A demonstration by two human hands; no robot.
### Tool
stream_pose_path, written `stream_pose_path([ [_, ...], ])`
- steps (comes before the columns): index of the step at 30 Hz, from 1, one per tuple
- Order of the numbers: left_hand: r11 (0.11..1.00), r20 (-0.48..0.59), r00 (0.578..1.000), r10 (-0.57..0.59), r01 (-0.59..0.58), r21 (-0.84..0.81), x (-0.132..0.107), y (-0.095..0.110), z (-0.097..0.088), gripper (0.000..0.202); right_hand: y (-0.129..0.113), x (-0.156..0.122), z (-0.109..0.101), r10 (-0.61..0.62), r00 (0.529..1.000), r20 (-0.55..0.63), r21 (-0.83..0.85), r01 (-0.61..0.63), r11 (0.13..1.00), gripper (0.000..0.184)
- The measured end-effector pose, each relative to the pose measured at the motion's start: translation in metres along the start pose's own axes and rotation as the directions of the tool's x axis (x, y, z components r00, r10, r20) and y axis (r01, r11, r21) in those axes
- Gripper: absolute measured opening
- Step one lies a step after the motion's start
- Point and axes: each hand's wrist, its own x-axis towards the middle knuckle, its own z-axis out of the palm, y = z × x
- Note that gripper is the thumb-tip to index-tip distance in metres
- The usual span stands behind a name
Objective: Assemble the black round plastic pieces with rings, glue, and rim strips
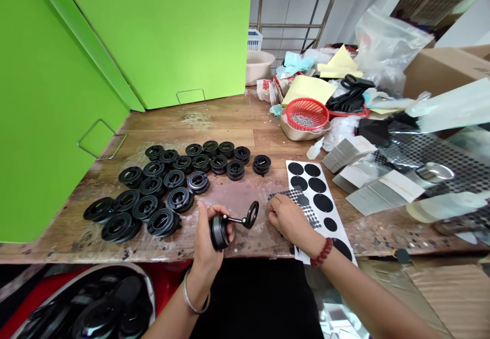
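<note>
My left hand (210, 237) is closed round a black round part (219, 232) with a thin arm that ends in a small ring (252, 214), held above the front edge of the wooden bench (229, 124). My right hand (288, 220) rests with fingers curled on a sheet of small black dots (296, 198), pinching at it; what the fingertips hold is too small to make out. A white sheet of larger black round stickers (319, 196) lies under and right of that hand. Several finished-looking black round parts (168, 180) lie in rows at the left.
Green panels (115, 38) stand at the left and back. A red basket (307, 114) with small metal pieces, stacks of cards (377, 188), perforated sheets (429, 150), scissors, paper and bags crowd the right. A red bin (95, 303) of black parts sits below the bench.
</note>
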Motion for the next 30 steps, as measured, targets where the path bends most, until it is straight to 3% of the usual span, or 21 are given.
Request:
stream_pose_path([
  [3, 1.000, -0.043, 0.999, -0.005, 0.005, 0.004, 0.000, 0.000, 0.000, 0.067, 0.002, -0.003, 0.004, -0.031, 0.994, -0.109, 0.041, 0.036, 0.999, 0.031],
  [6, 0.994, -0.065, 0.997, -0.031, 0.037, 0.099, 0.000, -0.002, -0.003, 0.072, -0.004, -0.006, -0.009, -0.048, 0.964, -0.263, 0.179, 0.098, 0.979, 0.023],
  [9, 0.966, -0.061, 0.998, -0.019, 0.034, 0.258, -0.002, -0.005, -0.006, 0.076, -0.027, -0.009, -0.033, -0.005, 0.892, -0.452, 0.473, 0.245, 0.846, 0.012],
  [12, 0.928, -0.023, 0.999, 0.043, -0.031, 0.372, -0.004, -0.010, -0.006, 0.074, -0.057, -0.011, -0.048, -0.031, 0.904, -0.427, 0.618, 0.316, 0.720, 0.010],
  [15, 0.895, 0.027, 0.995, 0.098, -0.100, 0.436, -0.008, -0.014, -0.004, 0.073, -0.078, -0.010, -0.046, -0.075, 0.906, -0.416, 0.611, 0.339, 0.715, 0.013],
  [18, 0.887, 0.052, 0.990, 0.134, -0.143, 0.440, -0.011, -0.017, -0.002, 0.073, -0.082, -0.007, -0.039, -0.097, 0.906, -0.413, 0.566, 0.338, 0.752, 0.020],
  [24, 0.945, 0.062, 0.998, 0.010, -0.029, 0.326, -0.010, -0.020, -0.002, 0.072, -0.076, -0.008, -0.039, -0.145, 0.930, -0.338, 0.524, 0.314, 0.791, 0.025],
  [30, 0.990, -0.045, 0.997, -0.057, 0.062, 0.124, -0.011, -0.014, 0.004, 0.070, -0.086, -0.027, -0.040, -0.334, 0.841, -0.426, 0.306, 0.482, 0.821, 0.029],
])
